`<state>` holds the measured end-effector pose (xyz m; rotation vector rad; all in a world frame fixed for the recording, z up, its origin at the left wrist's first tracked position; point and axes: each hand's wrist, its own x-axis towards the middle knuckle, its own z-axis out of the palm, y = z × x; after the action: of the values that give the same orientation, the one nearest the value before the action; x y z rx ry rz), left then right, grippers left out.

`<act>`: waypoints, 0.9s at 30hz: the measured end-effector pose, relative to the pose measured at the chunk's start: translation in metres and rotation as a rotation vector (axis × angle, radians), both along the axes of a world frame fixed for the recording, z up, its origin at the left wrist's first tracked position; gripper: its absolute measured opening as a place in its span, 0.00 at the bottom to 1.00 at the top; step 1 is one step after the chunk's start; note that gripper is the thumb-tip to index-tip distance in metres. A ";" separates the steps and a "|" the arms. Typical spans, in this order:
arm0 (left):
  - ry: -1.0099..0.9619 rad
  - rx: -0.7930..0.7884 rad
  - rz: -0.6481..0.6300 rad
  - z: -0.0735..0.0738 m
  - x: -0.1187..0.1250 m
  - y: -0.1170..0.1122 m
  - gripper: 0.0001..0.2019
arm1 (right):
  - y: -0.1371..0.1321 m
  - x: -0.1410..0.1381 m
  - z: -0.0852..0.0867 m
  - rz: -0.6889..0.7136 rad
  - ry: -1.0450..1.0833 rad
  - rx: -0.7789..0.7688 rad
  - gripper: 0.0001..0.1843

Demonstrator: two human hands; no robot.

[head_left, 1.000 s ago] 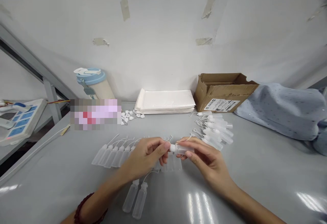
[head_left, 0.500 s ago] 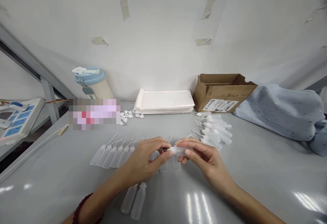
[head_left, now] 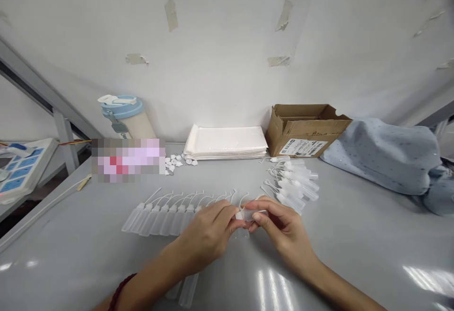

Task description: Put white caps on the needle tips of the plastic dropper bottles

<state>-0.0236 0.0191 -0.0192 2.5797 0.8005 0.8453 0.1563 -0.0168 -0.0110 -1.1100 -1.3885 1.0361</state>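
A small translucent squeeze bottle (head_left: 250, 215) lies sideways between my hands, above the table. My right hand (head_left: 282, 223) pinches its body between thumb and fingers. At the white cap end, my left hand (head_left: 213, 228) has its thumb and fingers closed, covering part of the cap. Behind and left of my left hand, a row of similar bottles (head_left: 154, 220) with thin bent white tips lies side by side, partly hidden by the hand. Two bottles (head_left: 188, 292) lie nearer me under my left forearm. Another cluster of tipped bottles (head_left: 296, 181) rests beyond my right hand.
Small white pieces (head_left: 173, 162) are scattered beside a blurred pink item (head_left: 131, 157). At the back stand a blue-lidded tumbler (head_left: 124, 114), a stack of white padded envelopes (head_left: 229, 140) and an open cardboard box (head_left: 308, 133). Pale blue cloth (head_left: 383, 157) lies to the right.
My left hand has shifted slightly right and its fingers have turned around the cap end. The bottle has dropped a little, and the left forearm now covers more of the two near bottles.
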 end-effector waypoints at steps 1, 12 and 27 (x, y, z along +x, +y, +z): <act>0.014 0.091 -0.011 -0.002 0.000 0.000 0.09 | 0.000 0.000 0.001 -0.009 0.003 -0.015 0.08; -0.092 -0.681 0.027 0.024 0.001 0.004 0.16 | -0.003 0.003 -0.006 0.105 -0.089 0.170 0.12; 0.021 -0.501 0.066 0.025 -0.001 0.000 0.19 | 0.001 0.010 -0.013 0.106 -0.554 0.468 0.14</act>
<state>-0.0241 0.0193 0.0063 2.1317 0.9653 0.5465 0.1664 -0.0157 -0.0239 -1.0086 -2.0212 0.4338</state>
